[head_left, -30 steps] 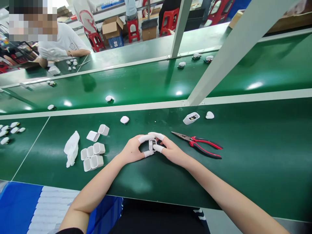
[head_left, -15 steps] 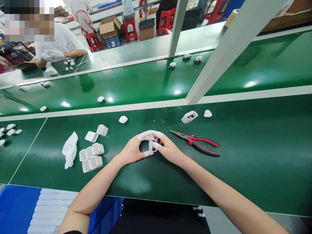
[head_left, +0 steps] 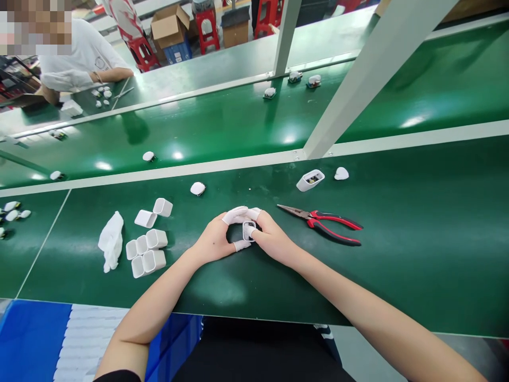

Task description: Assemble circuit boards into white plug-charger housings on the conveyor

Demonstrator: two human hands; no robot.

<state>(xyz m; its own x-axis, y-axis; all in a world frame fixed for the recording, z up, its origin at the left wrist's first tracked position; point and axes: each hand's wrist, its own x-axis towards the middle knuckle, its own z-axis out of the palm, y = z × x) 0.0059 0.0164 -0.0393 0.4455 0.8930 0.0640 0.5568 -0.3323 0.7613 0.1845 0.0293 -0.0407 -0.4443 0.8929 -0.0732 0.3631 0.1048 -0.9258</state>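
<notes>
A small white plastic housing [head_left: 244, 233] is held above the table, its open end facing me with something dark inside. My left hand [head_left: 217, 240], with white finger cots, curls around its left side, thumb below and fingers behind. My right hand [head_left: 272, 236] grips it from the right, and its covered thumb presses at the opening. The fingers behind the housing are partly hidden. To the right lie long-nose pliers [head_left: 312, 216] with red and black handles, jaws closed. Beyond them are another white housing [head_left: 306, 183] with parts showing inside and a rounded white piece [head_left: 341, 173].
Several empty white housings [head_left: 155, 260] stand at left beside a crumpled white bag [head_left: 112, 241]. A white-capped part [head_left: 198, 188] lies ahead. Past the rail [head_left: 222, 161], a green belt [head_left: 222, 130] carries similar parts. A slanted post [head_left: 358, 85] rises at right. A co-worker [head_left: 79, 58] sits opposite.
Parts on the belt have shifted left. My hands still hold the housing, with my right thumb at its opening slightly moved. The whole view has tilted a little.
</notes>
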